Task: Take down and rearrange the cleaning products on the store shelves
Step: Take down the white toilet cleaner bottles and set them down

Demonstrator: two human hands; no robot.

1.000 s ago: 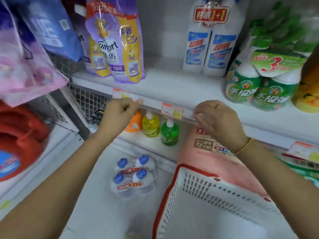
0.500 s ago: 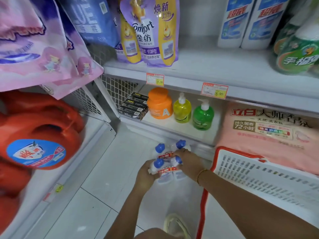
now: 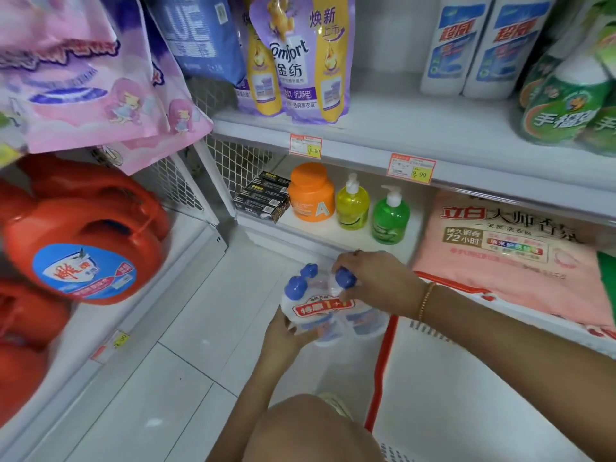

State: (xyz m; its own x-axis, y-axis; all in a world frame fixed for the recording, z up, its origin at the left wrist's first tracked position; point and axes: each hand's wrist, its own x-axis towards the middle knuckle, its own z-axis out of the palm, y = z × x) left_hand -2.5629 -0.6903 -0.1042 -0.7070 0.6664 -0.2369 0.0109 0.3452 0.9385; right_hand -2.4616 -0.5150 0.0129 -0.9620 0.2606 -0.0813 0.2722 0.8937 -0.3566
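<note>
A twin pack of white cleaner bottles [image 3: 321,308] with blue caps and a red "1+1" band is held above the floor. My left hand [image 3: 283,335] grips its lower left side from below. My right hand [image 3: 373,281] holds the right bottle near its blue cap. A second blue-capped pack [image 3: 310,271] shows just behind, mostly hidden. On the middle shelf [image 3: 400,128] stand two matching white bottles [image 3: 480,45] at the back.
A white basket with a red rim [image 3: 383,371] sits at lower right. The low shelf holds an orange jar [image 3: 311,193], yellow [image 3: 352,206] and green [image 3: 390,218] pump bottles, black boxes [image 3: 263,196] and a pink bag [image 3: 506,248]. Red jugs [image 3: 83,248] stand left.
My hands dropped from the shelf edge to the packs on the floor, took hold of one, and have lifted it up.
</note>
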